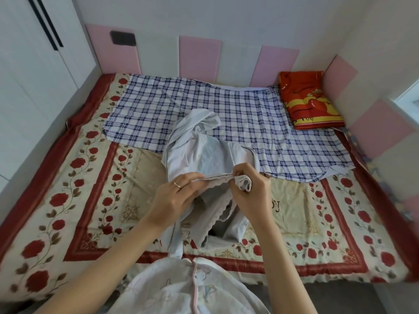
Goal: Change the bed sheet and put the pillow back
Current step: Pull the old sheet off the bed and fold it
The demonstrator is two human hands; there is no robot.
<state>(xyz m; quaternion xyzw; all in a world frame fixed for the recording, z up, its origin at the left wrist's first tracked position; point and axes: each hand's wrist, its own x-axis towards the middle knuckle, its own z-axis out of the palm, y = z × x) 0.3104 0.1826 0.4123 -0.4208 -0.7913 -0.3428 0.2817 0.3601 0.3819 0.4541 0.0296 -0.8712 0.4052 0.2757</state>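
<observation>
Both hands are raised over the near half of the bed. The left hand [174,198] pinches the scalloped hem of a pale blue cloth [204,155]. The right hand [249,193] grips the same hem, bunched. The cloth trails onto a blue checked sheet [226,105] spread across the rose-patterned bedcover [79,189]. A red pillow [310,103] lies in the far right corner, well apart from both hands.

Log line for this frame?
left hand: pinches pale cloth hem | right hand: grips same hem | plaid sheet: spread far side | pillow: far right corner
</observation>
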